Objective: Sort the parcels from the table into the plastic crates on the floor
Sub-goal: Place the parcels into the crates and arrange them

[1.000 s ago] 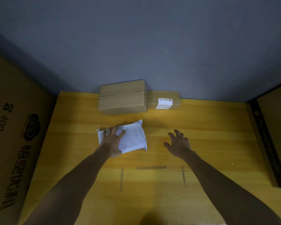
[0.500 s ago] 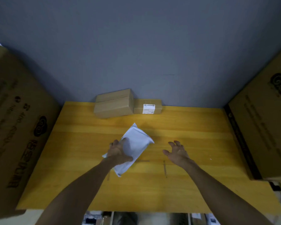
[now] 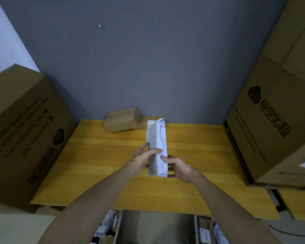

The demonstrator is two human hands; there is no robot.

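Above table (image 3: 95,155) centre, holding white mailer (image 3: 157,138) upright off the surface, gripping its left side with left hand (image 3: 141,159), clasping lower right edge with right hand (image 3: 180,169), leaving box (image 3: 121,121) by wall

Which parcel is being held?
The white bag, gripped upright by the left hand and right hand. The brown box lies untouched at the table's back.

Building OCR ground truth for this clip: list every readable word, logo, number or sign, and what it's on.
"悟空优租", next to a cloud logo: on the right carton; the last characters are soft, and the fine lines nearby are too small to read.
On the left carton: a cloud logo, large characters and a number line, all too blurred to quote.
On the white mailer: a label at its top edge, too small to read.
On the small brown box: no print visible.
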